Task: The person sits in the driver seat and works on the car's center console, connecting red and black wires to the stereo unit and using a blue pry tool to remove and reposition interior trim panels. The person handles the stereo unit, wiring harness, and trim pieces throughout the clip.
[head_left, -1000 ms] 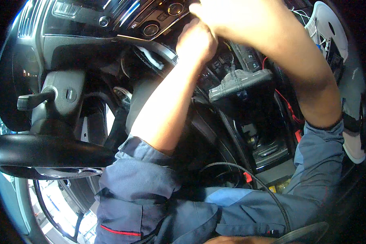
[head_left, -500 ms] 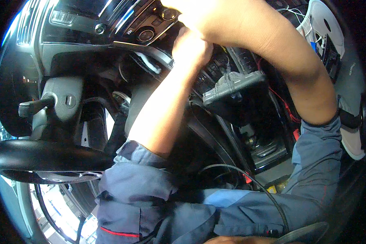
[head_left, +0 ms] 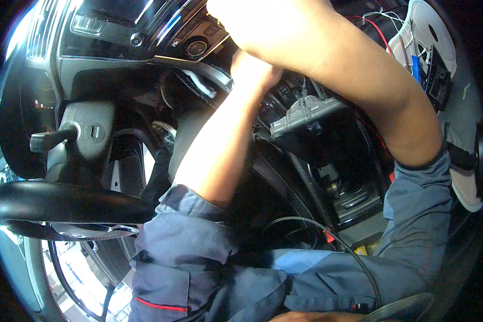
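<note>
Both my hands are at the lower dashboard, by the climate control panel (head_left: 205, 33) with its round knob (head_left: 196, 48). My left hand (head_left: 252, 72) reaches into the space below that panel, near the top of the centre console. Its fingers are hidden, so what they touch cannot be made out. Above it and partly over it lies my right hand (head_left: 247, 24), washed out by bright light. The right fingers are not clear either, and they cover part of the panel. Just below my hands, a loosened dark trim piece with a wrinkled cover (head_left: 308, 115) sits tilted on the console.
At the left are the steering wheel (head_left: 72, 209) and the column stalk (head_left: 53, 139). The opened centre console (head_left: 354, 201) runs below my right arm. A black cable (head_left: 354, 257) arcs across my lap. White panels with loose wires (head_left: 408, 37) lie at the upper right.
My right hand and forearm have shifted slightly left and down, covering more of the panel's right side. A red wire now shows at upper right. The whole view has moved a little.
</note>
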`<state>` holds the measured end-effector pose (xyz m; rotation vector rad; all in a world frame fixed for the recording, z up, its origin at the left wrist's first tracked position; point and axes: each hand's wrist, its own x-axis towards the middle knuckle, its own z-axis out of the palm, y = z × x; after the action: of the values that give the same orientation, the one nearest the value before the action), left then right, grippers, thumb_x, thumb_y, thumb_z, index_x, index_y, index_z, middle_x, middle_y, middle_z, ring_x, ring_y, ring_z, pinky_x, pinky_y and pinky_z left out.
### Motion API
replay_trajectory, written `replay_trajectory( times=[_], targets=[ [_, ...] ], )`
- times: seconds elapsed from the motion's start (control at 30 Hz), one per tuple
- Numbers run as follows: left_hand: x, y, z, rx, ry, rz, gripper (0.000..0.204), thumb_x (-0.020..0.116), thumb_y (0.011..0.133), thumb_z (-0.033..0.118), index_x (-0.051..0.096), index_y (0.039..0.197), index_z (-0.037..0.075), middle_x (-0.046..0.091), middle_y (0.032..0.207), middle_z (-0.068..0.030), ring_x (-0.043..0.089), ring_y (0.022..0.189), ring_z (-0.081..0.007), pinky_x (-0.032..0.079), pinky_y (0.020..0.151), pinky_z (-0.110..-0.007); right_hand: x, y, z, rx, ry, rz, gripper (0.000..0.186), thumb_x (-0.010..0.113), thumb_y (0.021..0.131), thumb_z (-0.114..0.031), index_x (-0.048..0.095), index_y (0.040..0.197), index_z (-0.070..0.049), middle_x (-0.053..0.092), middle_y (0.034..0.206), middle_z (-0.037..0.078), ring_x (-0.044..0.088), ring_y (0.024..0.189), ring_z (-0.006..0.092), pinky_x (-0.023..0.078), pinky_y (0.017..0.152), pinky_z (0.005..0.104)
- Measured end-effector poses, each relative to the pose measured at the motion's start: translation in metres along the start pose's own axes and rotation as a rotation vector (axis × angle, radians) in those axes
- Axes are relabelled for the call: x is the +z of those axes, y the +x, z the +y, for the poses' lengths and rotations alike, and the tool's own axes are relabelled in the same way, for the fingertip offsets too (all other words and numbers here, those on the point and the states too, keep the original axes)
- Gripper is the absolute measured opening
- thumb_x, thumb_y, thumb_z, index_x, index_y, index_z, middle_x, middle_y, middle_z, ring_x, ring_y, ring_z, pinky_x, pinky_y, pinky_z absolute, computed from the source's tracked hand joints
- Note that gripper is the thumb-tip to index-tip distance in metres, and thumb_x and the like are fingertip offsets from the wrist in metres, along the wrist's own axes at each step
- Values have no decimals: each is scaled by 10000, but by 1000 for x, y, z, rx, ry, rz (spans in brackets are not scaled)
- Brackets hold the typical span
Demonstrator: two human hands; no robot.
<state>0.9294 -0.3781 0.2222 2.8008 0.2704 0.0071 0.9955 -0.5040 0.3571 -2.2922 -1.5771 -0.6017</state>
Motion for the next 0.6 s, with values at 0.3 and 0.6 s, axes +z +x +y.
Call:
replay_trajectory(
  times=[0.3,0.6],
  targets=[
    [3,7,-2,-42,-6,13,534,661,925,397,633,1339,60,697,1253,-232,679,1173,-397,541,1011,-504,-12,-6,14,-98,202,58,219,719,843,-152,694,974,22,729,827,154,750,751,317,613,687,405],
    [-4,5,3,22,28,-18,501,648,919,345,642,1332,62,713,1227,-231,691,1150,-402,557,983,-497,-9,-6,23,-320,251,107,272,773,829,-190,697,980,23,708,841,188,740,741,286,610,645,391]
  ],
)
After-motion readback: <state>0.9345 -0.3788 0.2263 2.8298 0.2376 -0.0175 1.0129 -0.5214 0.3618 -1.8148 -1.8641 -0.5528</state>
